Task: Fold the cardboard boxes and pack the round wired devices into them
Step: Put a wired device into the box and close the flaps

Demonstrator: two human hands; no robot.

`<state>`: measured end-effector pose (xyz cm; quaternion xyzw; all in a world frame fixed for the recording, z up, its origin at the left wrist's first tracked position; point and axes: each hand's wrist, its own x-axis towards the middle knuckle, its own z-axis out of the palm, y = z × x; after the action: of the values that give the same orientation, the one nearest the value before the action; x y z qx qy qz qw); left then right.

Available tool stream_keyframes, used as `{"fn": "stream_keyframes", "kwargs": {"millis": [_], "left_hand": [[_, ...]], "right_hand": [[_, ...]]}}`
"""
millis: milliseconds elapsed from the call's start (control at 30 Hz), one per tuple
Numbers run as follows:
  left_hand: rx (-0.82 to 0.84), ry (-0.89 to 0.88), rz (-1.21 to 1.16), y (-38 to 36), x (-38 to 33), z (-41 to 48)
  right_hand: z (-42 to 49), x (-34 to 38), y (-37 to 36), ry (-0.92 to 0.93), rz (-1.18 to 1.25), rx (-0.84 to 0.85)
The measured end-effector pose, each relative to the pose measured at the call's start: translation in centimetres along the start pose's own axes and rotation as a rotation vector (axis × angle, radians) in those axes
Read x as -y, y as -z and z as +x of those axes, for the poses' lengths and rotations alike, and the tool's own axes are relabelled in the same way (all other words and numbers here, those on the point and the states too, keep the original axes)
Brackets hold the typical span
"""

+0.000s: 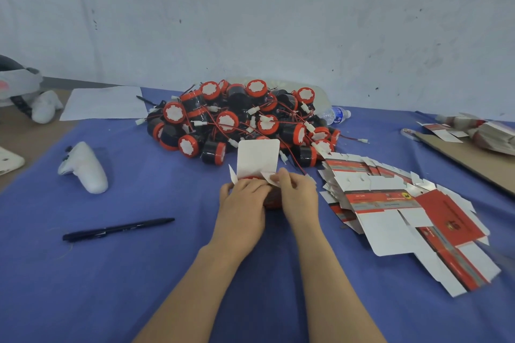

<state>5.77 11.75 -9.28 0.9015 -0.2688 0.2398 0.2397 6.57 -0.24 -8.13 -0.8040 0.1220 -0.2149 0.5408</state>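
A small red and white cardboard box [257,160] stands at the table's middle with its white lid flap raised. My left hand [243,200] grips the box's left side. Its right side is held by my right hand [298,195], whose fingers pinch a white side flap at the opening. A red edge shows inside the box; what it is I cannot tell. Behind the box lies a pile of round black and red wired devices [239,117] with white connectors. Flat unfolded boxes [390,209] are spread to the right.
A blue cloth [139,273] covers the table. A black pen [117,230] lies at the left, a white controller [85,168] beyond it, a paper sheet [106,103] at the back left. A water bottle [335,115] lies behind the pile. Cardboard [471,157] sits far right.
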Motion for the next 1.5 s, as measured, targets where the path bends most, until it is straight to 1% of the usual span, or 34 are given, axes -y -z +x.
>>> {"fn": "stream_keyframes", "kwargs": {"millis": [67,100,167,200,233,300,367,400,500,667,700,767,800,867,933,967,1033,1100,1133,1200,1267,1400,1500], "left_hand": [[-0.137,0.079,-0.18,0.5,0.5,0.0],[-0.257,0.139,-0.265,0.8,0.8,0.1],[-0.494,0.254,-0.353,1.3,1.2,0.2],[-0.547,0.308,-0.442,1.4,1.3,0.3],[-0.544,0.352,-0.525,1.4,1.4,0.3],[-0.402,0.401,-0.686,1.0,1.5,0.5],[-0.223,0.365,-0.636,0.8,1.5,0.5],[-0.174,0.362,-0.612,0.6,1.5,0.5],[-0.186,0.407,-0.624,0.5,1.4,0.5],[-0.29,0.521,-0.629,0.7,1.8,0.7],[-0.298,0.53,-0.655,0.9,2.0,0.8],[-0.263,0.479,-0.7,1.1,2.2,0.7],[-0.236,0.442,-0.696,1.1,2.3,0.5],[-0.186,0.403,-0.67,1.2,2.5,0.2],[-0.125,0.411,-0.688,1.5,2.8,0.1],[-0.095,0.411,-0.697,1.6,2.9,0.1],[-0.051,0.411,-0.742,2.0,3.3,0.1],[-0.012,0.411,-0.793,2.2,3.3,-0.1],[0.004,0.383,-0.775,2.3,3.3,-0.2],[0.022,0.279,-0.655,2.1,3.5,-0.4],[0.013,0.225,-0.572,2.0,3.8,-0.4],[-0.054,0.223,-0.483,1.8,3.9,-0.2],[-0.098,0.237,-0.477,1.7,3.9,-0.2]], "right_hand": [[0.0,-0.5,-0.1,-0.021,-0.011,0.056],[-0.1,-0.5,-0.2,-0.056,0.0,0.075],[0.0,-0.6,-0.2,-0.106,0.038,0.09],[0.1,-0.6,-0.3,-0.117,0.054,0.093],[0.1,-0.5,-0.3,-0.111,0.059,0.094],[0.1,-0.5,-0.3,-0.077,0.071,0.108],[-0.1,-0.6,-0.3,-0.024,0.119,0.136],[-0.1,-0.6,-0.3,0.012,0.132,0.152],[-0.4,-0.3,-0.3,0.113,0.124,0.179],[-0.6,-0.1,0.3,0.133,0.082,0.239],[-0.6,-0.1,0.3,0.142,0.063,0.249],[-0.6,0.1,0.5,0.175,-0.003,0.279],[-0.6,0.2,0.5,0.186,-0.028,0.316],[-0.7,0.1,0.7,0.185,-0.034,0.445],[-0.8,0.2,1.1,0.176,-0.004,0.581],[-0.9,0.3,1.4,0.169,0.005,0.612],[-0.9,0.3,1.8,0.179,0.004,0.592],[-0.8,0.0,1.8,0.188,-0.012,0.526],[-0.8,-0.3,1.7,0.169,-0.014,0.489],[-0.8,-0.5,1.5,0.144,0.008,0.435],[-0.8,-0.6,1.2,0.154,0.009,0.406],[-0.6,-0.7,1.1,0.138,0.054,0.393],[-0.5,-0.7,1.3,0.129,0.091,0.394]]}}
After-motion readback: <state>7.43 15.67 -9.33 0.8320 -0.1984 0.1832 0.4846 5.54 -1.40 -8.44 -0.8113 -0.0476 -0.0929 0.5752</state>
